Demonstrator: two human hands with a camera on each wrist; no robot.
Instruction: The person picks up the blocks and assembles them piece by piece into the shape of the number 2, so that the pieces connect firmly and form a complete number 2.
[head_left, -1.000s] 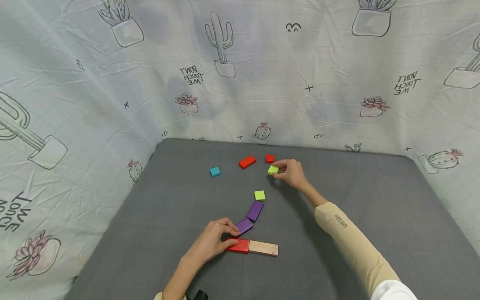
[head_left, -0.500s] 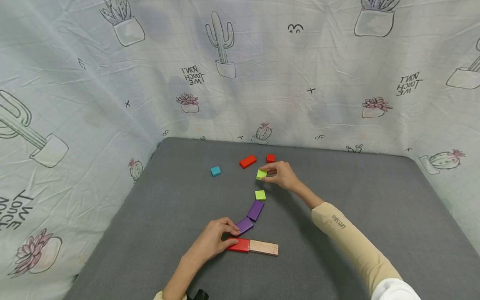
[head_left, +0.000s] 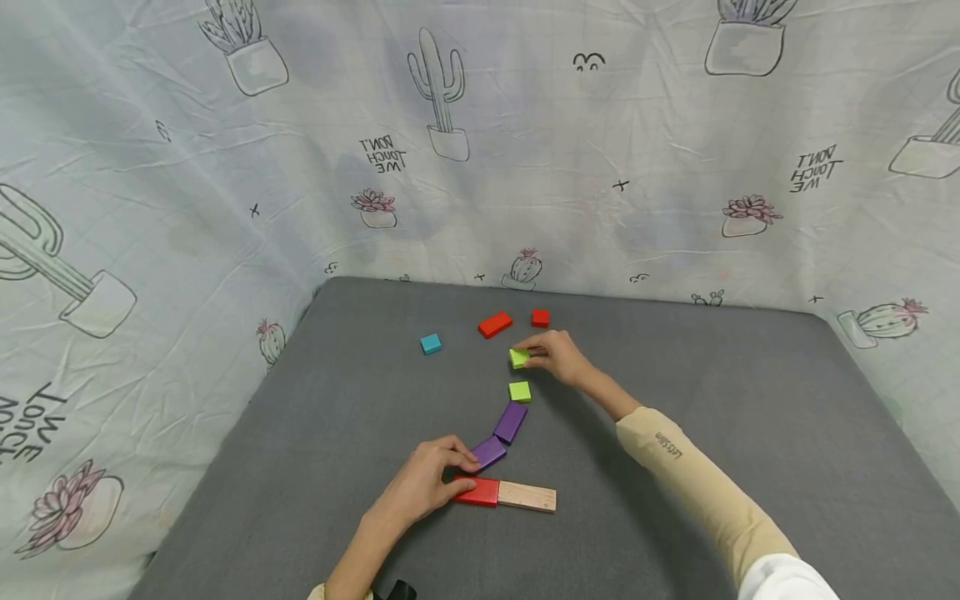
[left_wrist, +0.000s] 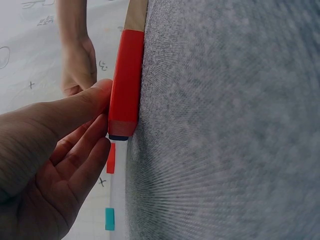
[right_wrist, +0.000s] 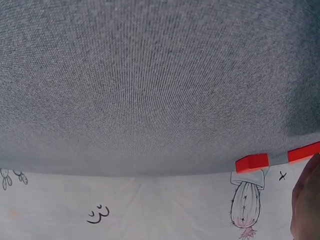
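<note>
My right hand (head_left: 558, 357) pinches a lime-green block (head_left: 518, 358) between thumb and fingers, just beyond a second lime-green block (head_left: 520, 392) on the table. From that second block, two purple blocks run in a bent line toward me: a farther one (head_left: 511, 422) and a nearer one (head_left: 489, 452). My left hand (head_left: 423, 479) rests with its fingers on the nearer purple block and its thumb on a red block (head_left: 477, 492). In the left wrist view, the thumb touches the edge of this red block (left_wrist: 126, 80). A plain wooden block (head_left: 527, 497) adjoins its right end.
Toward the back of the grey table (head_left: 712, 417) lie a red oblong block (head_left: 495, 325), a small red block (head_left: 540, 318) and a small blue block (head_left: 431, 344). A cactus-print cloth (head_left: 525, 167) hangs behind the table and along its left side.
My right hand has carried the lime-green block left and toward me, closer to the second lime-green block. The left hand and the blocks on the table stay in place.
</note>
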